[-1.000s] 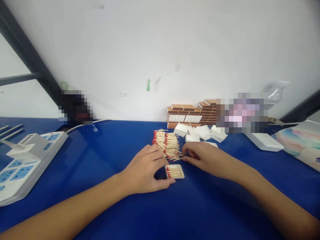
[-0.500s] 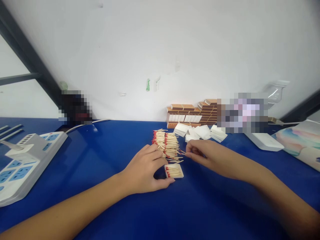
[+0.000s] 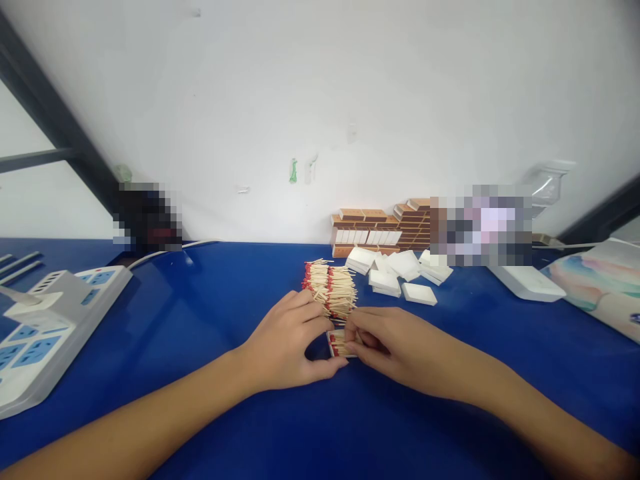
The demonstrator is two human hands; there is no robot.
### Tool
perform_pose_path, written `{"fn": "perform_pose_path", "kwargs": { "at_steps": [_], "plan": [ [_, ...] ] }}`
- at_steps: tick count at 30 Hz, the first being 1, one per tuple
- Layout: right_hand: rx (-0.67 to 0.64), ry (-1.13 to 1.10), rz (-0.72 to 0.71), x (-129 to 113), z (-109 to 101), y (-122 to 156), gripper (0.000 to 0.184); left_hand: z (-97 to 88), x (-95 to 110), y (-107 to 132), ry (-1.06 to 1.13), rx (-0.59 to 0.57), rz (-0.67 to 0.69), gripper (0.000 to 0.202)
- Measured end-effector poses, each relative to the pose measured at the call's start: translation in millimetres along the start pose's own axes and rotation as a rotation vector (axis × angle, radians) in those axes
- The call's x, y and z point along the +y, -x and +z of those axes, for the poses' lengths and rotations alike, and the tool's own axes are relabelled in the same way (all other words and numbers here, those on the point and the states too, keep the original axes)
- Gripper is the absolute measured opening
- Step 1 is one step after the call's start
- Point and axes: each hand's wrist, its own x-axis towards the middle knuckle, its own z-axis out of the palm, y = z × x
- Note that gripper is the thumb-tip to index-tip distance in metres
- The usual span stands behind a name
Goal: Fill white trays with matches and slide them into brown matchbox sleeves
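Note:
Small and white, an open matchbox tray lies on the blue table with a row of red-headed matches in it. My left hand grips it at the left, thumb along the near edge and index finger at the far edge. Over the tray's right part, the fingertips of my right hand are pinched together, and whatever matches they hold are mostly hidden. Just beyond the tray is a large heap of loose matches, partly behind my left fingers.
White empty-looking trays lie scattered right of the heap. Brown matchboxes are stacked against the wall. A power strip stands at the left. A white box-like object and a pastel-patterned item are at the right.
My right hand has moved left and nearer, bringing the matches in its fingertips from beside the heap to over the tray. My left hand stays at the tray.

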Motion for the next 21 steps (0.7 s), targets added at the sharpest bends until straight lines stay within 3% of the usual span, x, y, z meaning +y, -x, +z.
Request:
{"fn": "perform_pose_path", "kwargs": {
  "at_steps": [6, 11, 15, 21],
  "plan": [
    [0.032, 0.064, 0.021, 5.2, -8.2, -0.3, 0.018, 0.6, -1.0, 0.8, -0.002, 0.031, 0.016, 0.03],
    [0.094, 0.221, 0.115, 23.6, -16.2, -3.0, 0.017, 1.0, -1.0, 2.7, 0.023, 0.024, 0.034, 0.032],
    [0.066, 0.267, 0.134, 33.2, -18.4, -3.6, 0.015, 0.8, 0.6, 2.6, 0.036, 0.004, 0.055, 0.032],
    [0.015, 0.237, 0.119, 28.6, -14.7, -5.8, 0.014, 0.6, 1.7, 0.9, 0.022, 0.027, 0.069, 0.033]
  ]
}}
